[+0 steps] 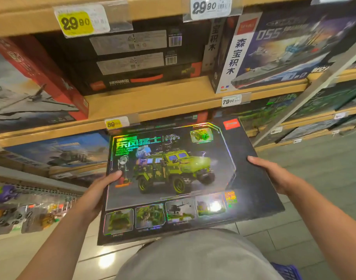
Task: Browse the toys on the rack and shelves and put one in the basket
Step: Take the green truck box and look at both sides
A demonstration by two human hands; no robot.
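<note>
Two hands carry the whole load here, and that is where the risk lies. Nearest, at the bottom right edge of the view, a corner of the blue basket (287,272) shows on the floor, mostly hidden behind the person's grey-clad body; lowering the box into it would be done half blind, and a large flat box may not fit flat or could catch the rim. Above that, the toy box (173,178), a dark building-block set picturing a green military truck, is held face up in front of the body. The left hand (96,197) clamps its left edge, thumb on the printed face and the other fingers hidden beneath. The right hand (274,174) holds the right edge, thumb lying along the top; its other fingers are out of sight too. The glossy surface could slide if either hand lets go to shift grip. Farther off, the wooden shelves (152,102) hold more boxed sets, among them a warship box (284,49) at the far right; swinging the held box could knock these or the yellow price tag (114,123) just beyond its far edge.
</note>
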